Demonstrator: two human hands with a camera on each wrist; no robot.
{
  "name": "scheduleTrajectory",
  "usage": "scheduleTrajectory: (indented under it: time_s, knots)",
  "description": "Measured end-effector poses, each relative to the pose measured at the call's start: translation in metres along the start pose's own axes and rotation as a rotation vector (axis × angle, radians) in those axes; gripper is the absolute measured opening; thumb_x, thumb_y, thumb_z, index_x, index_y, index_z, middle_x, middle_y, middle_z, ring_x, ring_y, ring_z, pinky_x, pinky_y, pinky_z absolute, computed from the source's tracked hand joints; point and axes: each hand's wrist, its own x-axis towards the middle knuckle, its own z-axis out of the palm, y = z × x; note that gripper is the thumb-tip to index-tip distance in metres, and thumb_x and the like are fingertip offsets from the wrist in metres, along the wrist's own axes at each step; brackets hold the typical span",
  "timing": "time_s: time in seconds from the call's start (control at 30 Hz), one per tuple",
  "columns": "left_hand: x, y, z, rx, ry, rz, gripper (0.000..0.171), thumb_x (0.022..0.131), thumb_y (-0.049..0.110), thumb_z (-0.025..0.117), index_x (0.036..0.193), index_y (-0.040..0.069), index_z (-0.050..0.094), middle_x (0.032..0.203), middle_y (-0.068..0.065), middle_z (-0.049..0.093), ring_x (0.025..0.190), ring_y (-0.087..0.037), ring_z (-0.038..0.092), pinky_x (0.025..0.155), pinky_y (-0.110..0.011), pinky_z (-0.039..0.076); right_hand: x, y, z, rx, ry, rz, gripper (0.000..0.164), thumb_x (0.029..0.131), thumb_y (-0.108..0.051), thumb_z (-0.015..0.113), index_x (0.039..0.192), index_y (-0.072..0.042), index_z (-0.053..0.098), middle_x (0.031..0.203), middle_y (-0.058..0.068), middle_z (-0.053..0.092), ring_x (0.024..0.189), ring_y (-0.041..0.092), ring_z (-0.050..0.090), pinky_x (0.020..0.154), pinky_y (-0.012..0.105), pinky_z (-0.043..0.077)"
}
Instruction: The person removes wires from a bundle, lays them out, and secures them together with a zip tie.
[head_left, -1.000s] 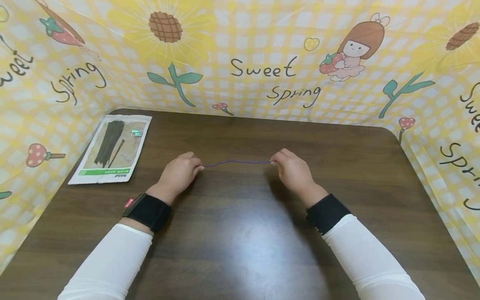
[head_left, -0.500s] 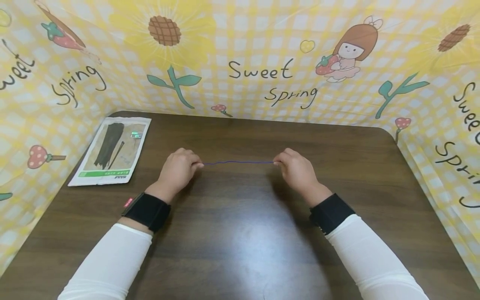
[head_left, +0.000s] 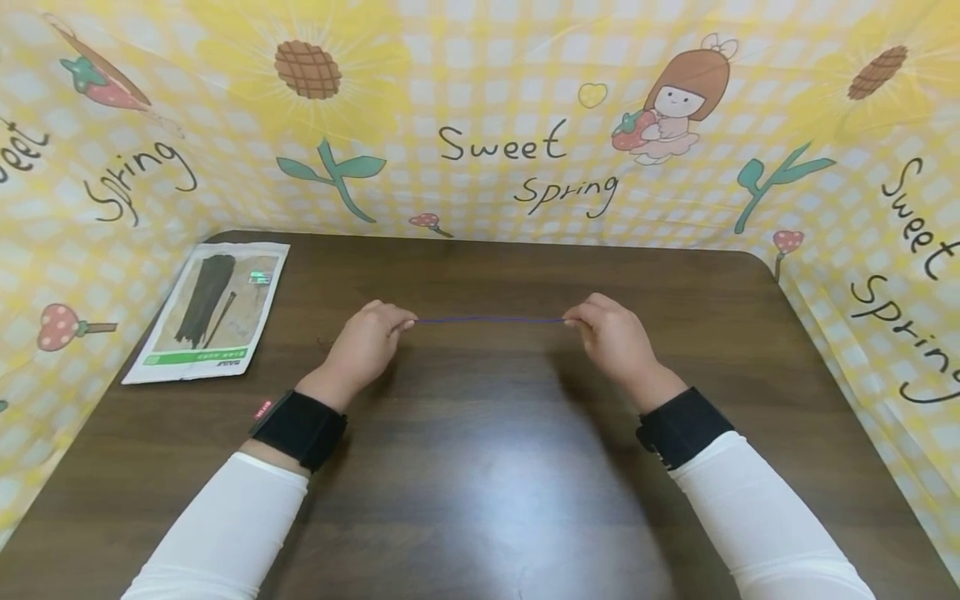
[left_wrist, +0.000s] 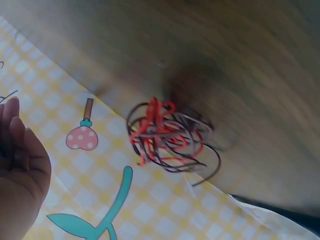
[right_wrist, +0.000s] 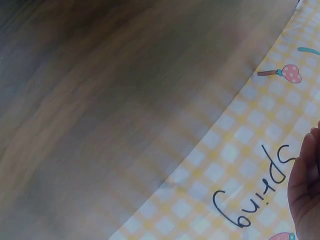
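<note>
In the head view a thin blue strand [head_left: 487, 319] stretches almost straight between two hands above the brown table. Its left end is pinched between thumb and fingertips of my left hand [head_left: 369, 340]. My right hand [head_left: 617, 337] pinches the other end. Whether the strand is thread or wire, I cannot tell. The left wrist view shows a loose tangle of red and dark strands [left_wrist: 167, 137] on the table near the left hand; in the head view that hand mostly hides it. Only part of the right hand [right_wrist: 306, 195] enters the right wrist view.
A white-edged packet [head_left: 206, 312] with a dark picture and green stripe lies flat at the table's left. Yellow checked cloth [head_left: 480, 192] printed with flowers and words walls in the back and both sides of the brown table [head_left: 480, 467].
My right hand has moved to the right, away from the left hand. The blue strand between them, wavy before, has drawn nearly straight. The head view has shifted slightly.
</note>
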Motion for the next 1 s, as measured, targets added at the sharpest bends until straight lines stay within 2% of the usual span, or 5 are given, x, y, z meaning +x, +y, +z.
scheduleTrajectory:
  time_s: [0.13, 0.4, 0.67, 0.9, 1.0]
  knots:
    - [0.001, 0.006, 0.003, -0.03, -0.003, 0.002, 0.018, 0.095, 0.009, 0.059, 0.104, -0.002, 0.071, 0.102, -0.017, 0.071, 0.096, -0.032, 0.063, 0.092, -0.047, 0.048, -0.006, 0.006, -0.005, -0.003, -0.004, 0.01, 0.005, 0.086, -0.002, 0.069, 0.091, 0.0, 0.071, 0.082, 0.01, 0.062, 0.076, 0.025, 0.062, 0.067, 0.037, 0.053]
    - [0.004, 0.017, 0.012, -0.096, 0.011, 0.065, 0.016, 0.092, 0.01, 0.063, 0.098, -0.001, 0.073, 0.094, -0.015, 0.072, 0.089, -0.031, 0.067, 0.079, -0.043, 0.054, -0.022, 0.023, -0.011, -0.029, 0.03, -0.04, 0.002, 0.084, 0.003, 0.07, 0.086, 0.002, 0.07, 0.079, 0.011, 0.062, 0.074, 0.027, 0.062, 0.066, 0.038, 0.053]
    - [0.008, 0.026, 0.018, -0.203, 0.022, -0.008, 0.016, 0.092, 0.01, 0.064, 0.099, -0.001, 0.074, 0.097, -0.015, 0.072, 0.092, -0.03, 0.069, 0.081, -0.043, 0.055, -0.028, 0.03, -0.019, -0.021, 0.072, -0.049, 0.006, 0.08, 0.007, 0.072, 0.081, 0.001, 0.071, 0.075, 0.009, 0.061, 0.07, 0.026, 0.062, 0.063, 0.038, 0.053]
    - [0.006, 0.029, 0.027, -0.168, -0.005, -0.008, 0.013, 0.09, 0.009, 0.066, 0.094, -0.001, 0.075, 0.093, -0.015, 0.073, 0.09, -0.031, 0.065, 0.083, -0.043, 0.052, -0.033, 0.035, -0.02, -0.014, 0.007, -0.001, 0.004, 0.082, 0.006, 0.071, 0.084, 0.002, 0.071, 0.077, 0.01, 0.062, 0.072, 0.026, 0.062, 0.065, 0.038, 0.053]
    - [0.003, 0.031, 0.03, -0.187, 0.0, -0.013, 0.011, 0.089, 0.008, 0.068, 0.092, 0.0, 0.075, 0.091, -0.013, 0.072, 0.089, -0.03, 0.063, 0.081, -0.043, 0.051, -0.037, 0.036, -0.02, -0.019, -0.023, -0.003, 0.004, 0.083, 0.005, 0.07, 0.084, 0.002, 0.071, 0.078, 0.01, 0.062, 0.073, 0.026, 0.062, 0.065, 0.038, 0.053]
